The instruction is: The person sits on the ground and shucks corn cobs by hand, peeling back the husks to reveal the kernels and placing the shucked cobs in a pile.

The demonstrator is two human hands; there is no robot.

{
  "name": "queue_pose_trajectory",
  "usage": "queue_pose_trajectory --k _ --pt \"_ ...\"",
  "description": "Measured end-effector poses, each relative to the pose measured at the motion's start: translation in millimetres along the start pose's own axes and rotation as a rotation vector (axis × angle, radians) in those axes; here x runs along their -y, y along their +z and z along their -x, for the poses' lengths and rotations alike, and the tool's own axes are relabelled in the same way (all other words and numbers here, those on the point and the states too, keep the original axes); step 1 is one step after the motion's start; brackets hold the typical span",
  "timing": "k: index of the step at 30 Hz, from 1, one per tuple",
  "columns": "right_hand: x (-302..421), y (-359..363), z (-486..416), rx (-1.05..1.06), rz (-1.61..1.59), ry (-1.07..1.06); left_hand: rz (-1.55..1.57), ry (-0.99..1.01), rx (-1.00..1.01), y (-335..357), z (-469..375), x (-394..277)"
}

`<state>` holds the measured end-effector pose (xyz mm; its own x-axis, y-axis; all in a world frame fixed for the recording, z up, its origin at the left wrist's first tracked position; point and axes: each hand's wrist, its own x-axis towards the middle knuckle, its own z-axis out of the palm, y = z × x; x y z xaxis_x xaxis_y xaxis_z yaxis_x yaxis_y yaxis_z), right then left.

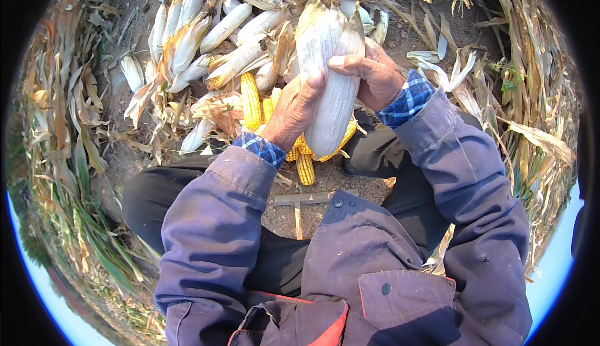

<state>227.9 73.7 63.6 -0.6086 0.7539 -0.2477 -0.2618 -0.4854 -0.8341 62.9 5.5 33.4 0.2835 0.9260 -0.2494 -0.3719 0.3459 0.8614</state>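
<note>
A maize ear in a pale dry husk (335,107) is held tilted in front of me between both hands. My left hand (295,109) grips its left side, thumb along the husk. My right hand (377,76) holds the right side, its thumb pressed on the husk's face. A broad pale husk section (315,32) rises above the thumbs; I cannot tell whether it belongs to the same ear. Beneath the hands lie several bare yellow maize cobs (305,170), partly hidden. Another yellow cob (251,100) shows just left of my left hand.
A heap of maize ears in husks (227,27) spreads ahead and to the left. Dry maize stalks stand or lie along the left (70,112) and right (529,79). Between my bent legs, a small wooden piece (298,217) meets a crossbar over bare soil.
</note>
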Motion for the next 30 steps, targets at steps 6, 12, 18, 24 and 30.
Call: queue_pose_trajectory --k 6,12,18,24,30 --pt "-8.2 45.5 21.0 -0.249 -0.020 -0.213 -0.233 0.089 -0.086 8.1 27.6 -9.8" --pt "-16.5 63.2 9.7 -0.484 0.178 -0.395 -0.758 0.142 -0.334 20.9 41.4 -12.6" --pt "-31.0 48.2 4.2 -0.648 0.288 -0.484 -0.588 0.200 -0.344 24.8 40.0 -5.4" --pt "-26.6 36.4 -0.2 -0.620 0.294 -0.307 -0.422 0.206 -0.322 31.1 30.5 3.0" --pt "-24.2 53.5 10.3 -0.480 0.518 -0.435 -0.359 0.143 -0.357 23.4 27.7 -7.2"
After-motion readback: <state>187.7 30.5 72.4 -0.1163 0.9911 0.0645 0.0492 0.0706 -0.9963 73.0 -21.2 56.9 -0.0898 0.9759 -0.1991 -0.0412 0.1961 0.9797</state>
